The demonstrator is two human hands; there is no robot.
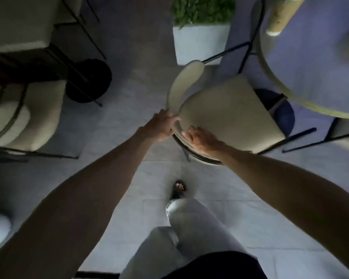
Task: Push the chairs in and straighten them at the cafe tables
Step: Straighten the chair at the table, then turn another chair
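Both hands grip the chair (230, 113) backrest: left hand (161, 125), right hand (201, 138). Push evenly toward one o'clock, under the bench (310, 57).

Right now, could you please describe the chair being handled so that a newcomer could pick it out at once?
Start at the round table at the upper right; the chair stands at its edge, below the white planter. It has a cream seat and a curved cream backrest on a dark metal frame. Unlike the cream chairs at the left, both the left hand and right hand rest on its backrest.
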